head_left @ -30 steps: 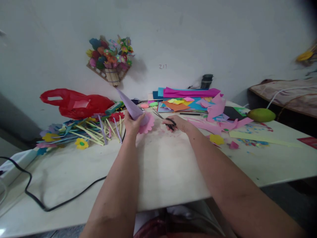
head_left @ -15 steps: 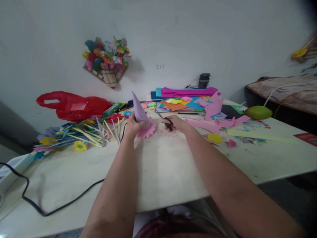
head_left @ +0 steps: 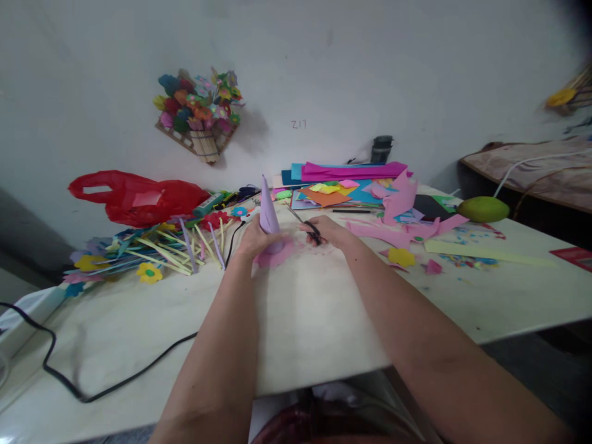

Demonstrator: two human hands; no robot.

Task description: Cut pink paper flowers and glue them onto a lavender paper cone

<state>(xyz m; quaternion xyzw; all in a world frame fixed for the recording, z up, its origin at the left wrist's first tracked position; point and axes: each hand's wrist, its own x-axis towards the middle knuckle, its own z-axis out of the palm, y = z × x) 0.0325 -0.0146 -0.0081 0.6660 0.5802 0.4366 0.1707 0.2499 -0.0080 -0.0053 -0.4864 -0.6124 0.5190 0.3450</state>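
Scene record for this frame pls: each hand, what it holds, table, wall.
left hand: grips lilac paper, held upright, with pink scalloped cutout beneath
right hand: holds black-handled scissors, blades pointing toward the lilac paper
table: red plastic bag, paper flower stems, coloured sheets, green fruit, black cable
wall: paper flower basket

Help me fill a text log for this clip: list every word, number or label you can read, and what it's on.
"217" (first character may be a Z): handwritten mark on the white wall.
Too blurred to read: any print on the green tube.
No text visible on the purple paper cone in the left hand or the scissors in the right hand.
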